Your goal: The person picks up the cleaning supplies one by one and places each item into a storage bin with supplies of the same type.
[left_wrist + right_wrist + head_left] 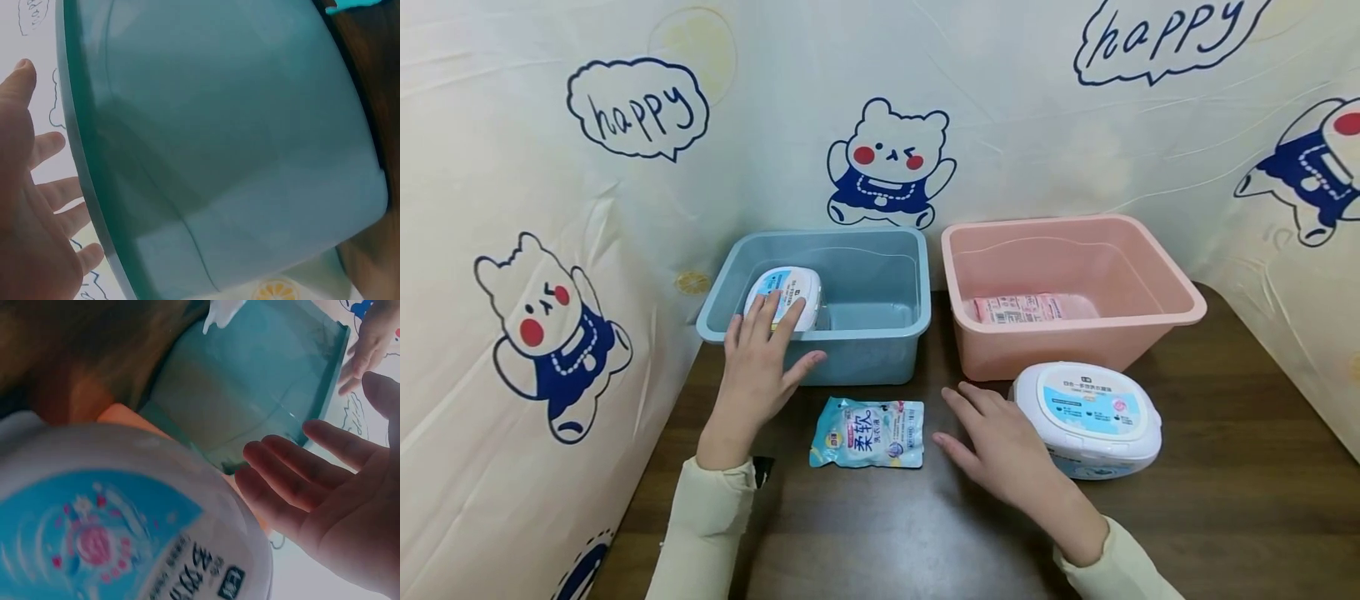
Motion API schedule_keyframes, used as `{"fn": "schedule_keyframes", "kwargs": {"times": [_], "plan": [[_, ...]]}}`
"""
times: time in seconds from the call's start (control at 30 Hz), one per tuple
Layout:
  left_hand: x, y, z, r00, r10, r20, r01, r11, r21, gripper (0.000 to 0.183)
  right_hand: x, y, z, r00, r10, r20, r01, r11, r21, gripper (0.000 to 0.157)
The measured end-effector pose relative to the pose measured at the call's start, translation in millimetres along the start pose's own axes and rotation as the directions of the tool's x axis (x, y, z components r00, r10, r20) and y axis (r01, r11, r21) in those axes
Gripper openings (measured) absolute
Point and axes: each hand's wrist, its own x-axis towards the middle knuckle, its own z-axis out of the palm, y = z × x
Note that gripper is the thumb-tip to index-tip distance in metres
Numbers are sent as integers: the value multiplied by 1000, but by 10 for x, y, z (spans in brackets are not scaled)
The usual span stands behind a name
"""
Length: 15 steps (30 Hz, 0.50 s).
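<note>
Over the blue bin's (868,360) near rim, at eight o'clock, the left hand (755,358) reaches with relaxed fingers, grasping nothing; the right hand (1000,442) is likewise free. Probably a placing step is nearly done, and the next move calls for lifting the left fingers clear. At that hand's one o'clock, inside the bin, sits a rounded white tub (786,282), blue-labelled; at four o'clock, a turquoise pouch (868,433) lies flat.
</note>
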Motion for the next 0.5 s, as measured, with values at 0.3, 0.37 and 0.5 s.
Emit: {"fn": "schedule_keyframes", "kwargs": {"times": [0.3,0.37,0.5], "plan": [[18,-147,-37,999,-32,15,31,999,15,76,-4,-44,126,999,-2,54,2,1000,0,60],[16,-175,-44,999,-40,23,40,999,12,76,-14,-54,154,998,-4,66,5,1000,-2,60],[15,-230,-55,999,-50,22,50,999,17,75,-28,-74,205,996,-8,90,8,1000,-4,62]]}}
